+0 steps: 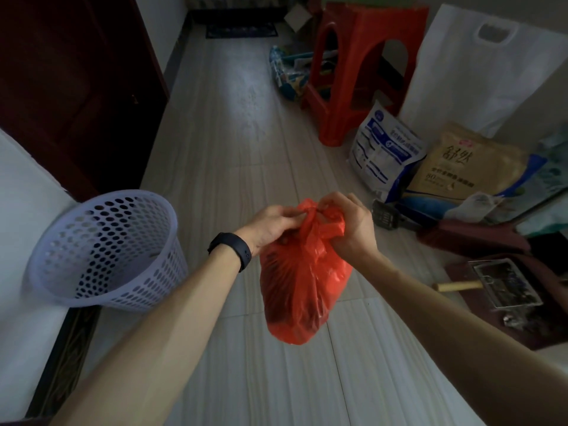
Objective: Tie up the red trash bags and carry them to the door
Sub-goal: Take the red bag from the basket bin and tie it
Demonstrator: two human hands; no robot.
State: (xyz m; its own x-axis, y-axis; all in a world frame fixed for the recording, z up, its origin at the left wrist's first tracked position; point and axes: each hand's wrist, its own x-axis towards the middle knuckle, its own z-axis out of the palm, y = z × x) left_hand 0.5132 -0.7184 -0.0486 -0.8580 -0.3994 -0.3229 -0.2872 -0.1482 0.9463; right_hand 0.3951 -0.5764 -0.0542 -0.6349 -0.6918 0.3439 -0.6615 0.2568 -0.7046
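Pale tiled floor (pixel 233 149) runs straight ahead, and a dark wooden door (pixel 76 87) fills the left side. Whether that is the door meant by the task, I can't say. On the right, a tall white bag (pixel 491 75) with a cut-out handle leans by the wall, and a red plastic stool (pixel 362 72) stands in front of it. A white perforated waste basket (pixel 104 250) sits tipped at the left, with nothing visible inside it.

The red trash bag (pixel 301 287) is dead centre, up off the floor and hanging straight down. Its long axis is vertical, with the full belly low and the gathered neck at the top. It hangs directly in front of the person, right between the two hands.

The left hand (pixel 270 226) comes in from the left, fingers curled and pinching red plastic at the neck. The right hand (pixel 347 222) mirrors it from the right, fingers closed around the other side with a loop of bag showing under the palm. Both hands are at the same height and equally close, so neither arm leads. A black wristband (pixel 233 250) sits on the left wrist.

Smallest of all are the twisted handles (pixel 319 216) between the fingertips. This looks like the knot mid-tie. I can't make out whether the ends have crossed yet. The next pull should go outward, left and right, across that vertical hang.
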